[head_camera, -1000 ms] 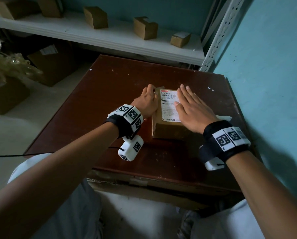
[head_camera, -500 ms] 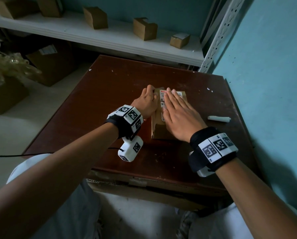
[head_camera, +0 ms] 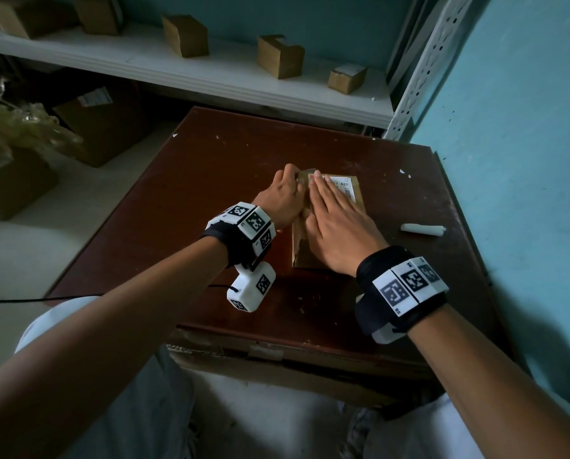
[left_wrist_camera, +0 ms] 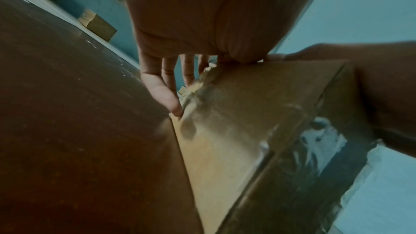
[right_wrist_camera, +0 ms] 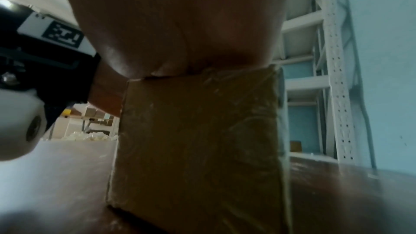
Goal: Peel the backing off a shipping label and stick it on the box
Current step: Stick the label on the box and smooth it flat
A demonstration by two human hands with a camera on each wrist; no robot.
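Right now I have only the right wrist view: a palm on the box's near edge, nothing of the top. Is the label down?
Observer: Yes. The label lies on top of the box. The right hand lies flat on it with fingers straight, so only the label's right strip shows.
Operator: What is the left hand doing?
Observer: The left hand holds the box's left side near the far corner, with its fingers running down the side wall.
Operator: Anything loose nearby?
Observer: A white roll lies on the table, to the right of the box and apart from it.
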